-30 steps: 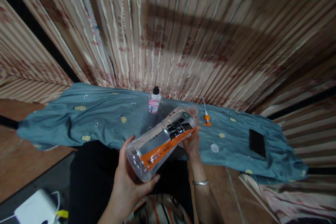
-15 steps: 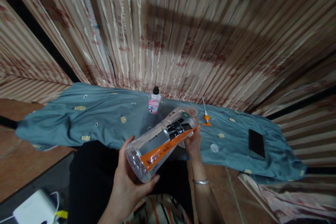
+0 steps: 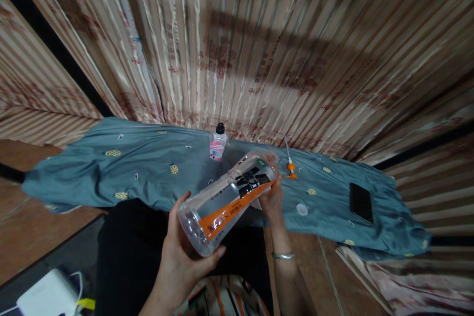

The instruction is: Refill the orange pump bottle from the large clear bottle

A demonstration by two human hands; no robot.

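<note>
Head view: I see the left hand (image 3: 180,253) gripping the base of a tilted clear bottle (image 3: 227,201) over the near edge of the worktop (image 3: 148,163), the right hand (image 3: 272,200) grasping its other end; a pump (image 3: 291,167) lies on the worktop.

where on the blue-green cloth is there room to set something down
The widest free stretch of cloth lies left of the black-capped bottle; a smaller one, between the white disc and black phone. The middle is crowded: left hand, right hand and large clear bottle, near the orange pump.
</note>
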